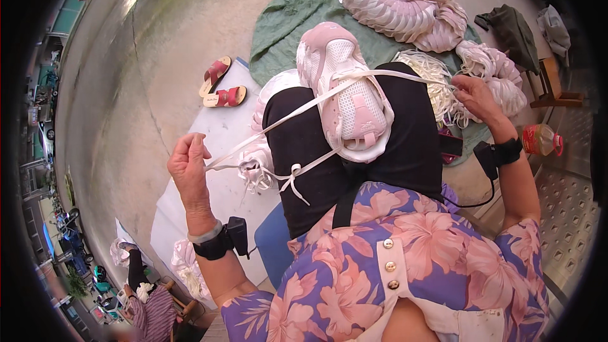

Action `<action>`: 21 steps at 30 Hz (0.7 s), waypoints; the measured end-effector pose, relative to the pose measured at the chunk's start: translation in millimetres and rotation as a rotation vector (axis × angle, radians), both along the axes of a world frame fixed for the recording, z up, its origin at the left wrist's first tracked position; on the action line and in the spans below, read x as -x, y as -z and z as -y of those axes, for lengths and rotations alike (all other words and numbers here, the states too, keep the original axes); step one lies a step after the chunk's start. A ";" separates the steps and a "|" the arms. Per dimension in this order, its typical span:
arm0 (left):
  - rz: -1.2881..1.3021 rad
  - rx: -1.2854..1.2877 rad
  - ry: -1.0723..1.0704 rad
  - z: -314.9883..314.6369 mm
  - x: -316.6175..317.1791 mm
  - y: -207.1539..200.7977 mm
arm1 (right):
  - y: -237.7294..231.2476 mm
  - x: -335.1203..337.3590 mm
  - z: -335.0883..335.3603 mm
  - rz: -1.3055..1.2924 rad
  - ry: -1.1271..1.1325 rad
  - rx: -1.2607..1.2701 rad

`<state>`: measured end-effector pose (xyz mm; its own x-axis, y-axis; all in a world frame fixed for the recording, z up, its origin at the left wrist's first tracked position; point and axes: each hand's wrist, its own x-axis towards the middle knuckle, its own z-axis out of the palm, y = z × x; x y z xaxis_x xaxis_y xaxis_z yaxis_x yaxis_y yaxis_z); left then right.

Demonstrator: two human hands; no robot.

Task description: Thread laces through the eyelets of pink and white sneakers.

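Observation:
A pink and white sneaker upper (356, 104) lies across my black-trousered lap, its toe end pointing away from me. A long white shoelace (285, 119) runs from it and is drawn out sideways between my hands. My left hand (190, 163) is closed on the lace's left end, out beyond my left knee. My right hand (478, 98) pinches the other end, beyond my right knee. A second length of lace, tied in a small bow (294, 175), hangs from the upper's near end toward my left hand. Another pink and white upper (255, 168) rests beside my left knee.
A coiled stack of pink and white uppers (380, 16) sits on a green cloth (285, 31). Loose white laces (437, 82) lie right of my knee. Red sandals (227, 96) are ahead left; an oil-type bottle (538, 139) stands right. Another person (152, 313) sits lower left.

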<state>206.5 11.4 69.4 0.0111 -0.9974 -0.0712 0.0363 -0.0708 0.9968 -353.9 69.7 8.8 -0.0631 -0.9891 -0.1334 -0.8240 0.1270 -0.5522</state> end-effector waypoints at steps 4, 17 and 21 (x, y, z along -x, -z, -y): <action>1.367 0.685 0.142 6.4 37.6 18.8 | -27.8 -79.3 20.1 0.019 -0.202 0.370; 0.883 0.643 0.439 19.8 161.0 22.3 | -51.4 -168.7 98.7 0.428 -0.347 -0.104; 0.913 0.705 0.439 14.4 167.3 12.5 | -65.6 -178.3 114.4 0.296 -0.468 -0.160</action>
